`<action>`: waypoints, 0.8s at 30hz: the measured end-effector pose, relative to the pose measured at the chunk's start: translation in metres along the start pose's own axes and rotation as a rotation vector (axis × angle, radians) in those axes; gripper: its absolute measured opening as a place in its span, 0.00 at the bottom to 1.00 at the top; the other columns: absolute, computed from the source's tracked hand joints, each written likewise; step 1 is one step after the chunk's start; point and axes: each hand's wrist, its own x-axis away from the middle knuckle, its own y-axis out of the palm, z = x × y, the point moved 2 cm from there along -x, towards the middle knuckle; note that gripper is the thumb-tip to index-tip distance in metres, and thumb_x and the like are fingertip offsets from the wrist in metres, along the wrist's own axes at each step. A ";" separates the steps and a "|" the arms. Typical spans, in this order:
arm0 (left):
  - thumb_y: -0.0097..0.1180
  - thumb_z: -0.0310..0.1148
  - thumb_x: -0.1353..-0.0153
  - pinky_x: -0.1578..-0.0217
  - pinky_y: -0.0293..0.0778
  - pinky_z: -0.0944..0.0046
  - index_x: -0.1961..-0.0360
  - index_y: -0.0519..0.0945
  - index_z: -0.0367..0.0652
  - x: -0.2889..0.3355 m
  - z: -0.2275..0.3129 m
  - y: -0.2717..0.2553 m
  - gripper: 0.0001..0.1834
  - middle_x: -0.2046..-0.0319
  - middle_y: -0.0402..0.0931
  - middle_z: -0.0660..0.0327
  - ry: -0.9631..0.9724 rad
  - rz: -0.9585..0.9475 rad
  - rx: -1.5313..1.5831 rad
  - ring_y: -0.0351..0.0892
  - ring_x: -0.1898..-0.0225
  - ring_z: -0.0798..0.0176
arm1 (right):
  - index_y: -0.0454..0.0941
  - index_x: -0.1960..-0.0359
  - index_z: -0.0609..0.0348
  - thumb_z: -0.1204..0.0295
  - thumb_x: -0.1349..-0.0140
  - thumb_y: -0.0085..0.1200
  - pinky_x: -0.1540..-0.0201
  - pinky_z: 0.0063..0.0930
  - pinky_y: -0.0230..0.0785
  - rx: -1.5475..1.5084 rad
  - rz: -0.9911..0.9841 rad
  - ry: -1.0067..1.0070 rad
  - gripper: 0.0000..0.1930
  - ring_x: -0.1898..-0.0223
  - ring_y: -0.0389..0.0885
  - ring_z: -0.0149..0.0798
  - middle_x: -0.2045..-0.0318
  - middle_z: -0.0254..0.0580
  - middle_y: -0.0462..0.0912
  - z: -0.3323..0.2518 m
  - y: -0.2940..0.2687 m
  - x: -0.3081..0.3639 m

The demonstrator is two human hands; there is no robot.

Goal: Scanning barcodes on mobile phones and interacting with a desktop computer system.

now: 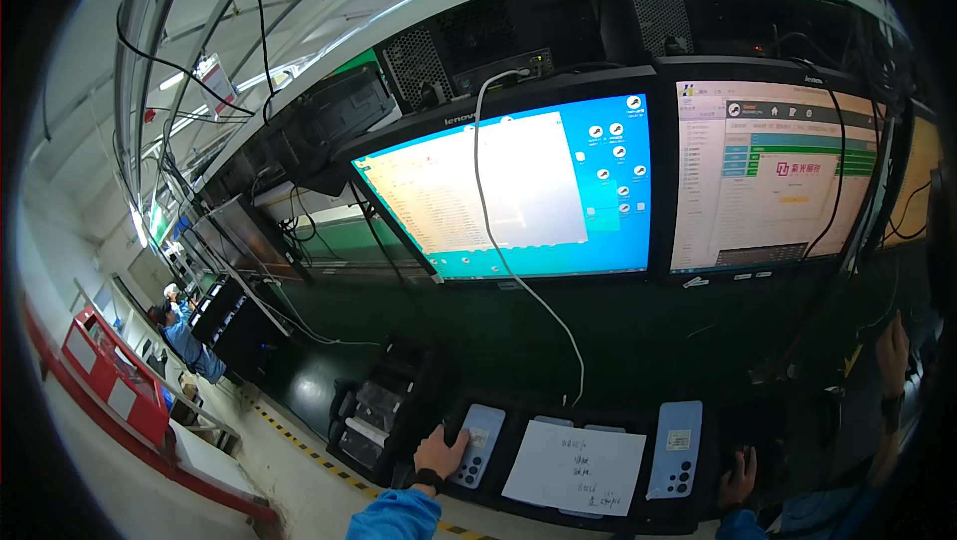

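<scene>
My left hand (441, 452) is closed round the left end of a black tray (512, 445), its thumb against the edge of a light blue phone (478, 443). My right hand (739, 478) is at the tray's dark right end, fingers curled over it. A second light blue phone (675, 448) lies back up near that end, with a pale label and dark camera lenses. Between the two phones, a white sheet of paper (573, 465) with handwriting covers most of other phones, whose top edges just show.
Left of the tray stands a black bin (377, 412) with clear wrapping. Behind are two monitors (518, 191) with a white cable (533, 291) hanging in front. Another person's hand (893, 353) is at the far right. Seated people (189, 341) work farther down the line.
</scene>
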 end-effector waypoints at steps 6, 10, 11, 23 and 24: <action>0.49 0.64 0.46 0.49 0.71 0.48 0.43 0.72 0.38 -0.001 0.002 0.000 0.42 0.55 0.77 0.40 0.008 -0.003 0.007 0.77 0.51 0.39 | 0.69 0.46 0.62 0.81 0.52 0.47 0.37 0.45 0.59 0.008 -0.013 -0.032 0.27 0.38 0.63 0.63 0.36 0.63 0.59 -0.004 -0.005 0.002; 0.49 0.64 0.46 0.48 0.71 0.48 0.43 0.72 0.38 -0.002 -0.002 0.003 0.42 0.54 0.77 0.40 0.007 -0.002 0.016 0.76 0.51 0.39 | 0.70 0.43 0.61 0.79 0.52 0.49 0.38 0.49 0.60 -0.031 -0.045 0.022 0.28 0.38 0.62 0.64 0.36 0.63 0.59 -0.005 -0.007 0.002; 0.49 0.64 0.46 0.48 0.71 0.48 0.43 0.72 0.37 -0.001 -0.001 0.000 0.42 0.54 0.77 0.40 0.002 0.004 0.027 0.76 0.51 0.39 | 0.69 0.43 0.60 0.80 0.52 0.49 0.38 0.48 0.60 -0.042 -0.028 -0.008 0.29 0.38 0.62 0.64 0.36 0.63 0.59 -0.007 -0.007 0.001; 0.49 0.63 0.44 0.50 0.71 0.48 0.45 0.73 0.37 0.000 -0.001 0.001 0.40 0.55 0.78 0.43 0.009 -0.008 0.013 0.76 0.52 0.39 | 0.71 0.44 0.58 0.80 0.53 0.51 0.38 0.49 0.60 -0.021 0.013 -0.012 0.29 0.38 0.62 0.64 0.36 0.61 0.60 0.010 0.004 0.006; 0.49 0.63 0.44 0.50 0.71 0.48 0.46 0.74 0.37 -0.002 -0.004 0.003 0.39 0.56 0.78 0.43 0.005 -0.017 0.018 0.76 0.52 0.40 | 0.71 0.45 0.57 0.80 0.54 0.51 0.38 0.50 0.59 -0.022 0.009 -0.007 0.28 0.37 0.62 0.64 0.36 0.61 0.60 0.009 0.003 0.006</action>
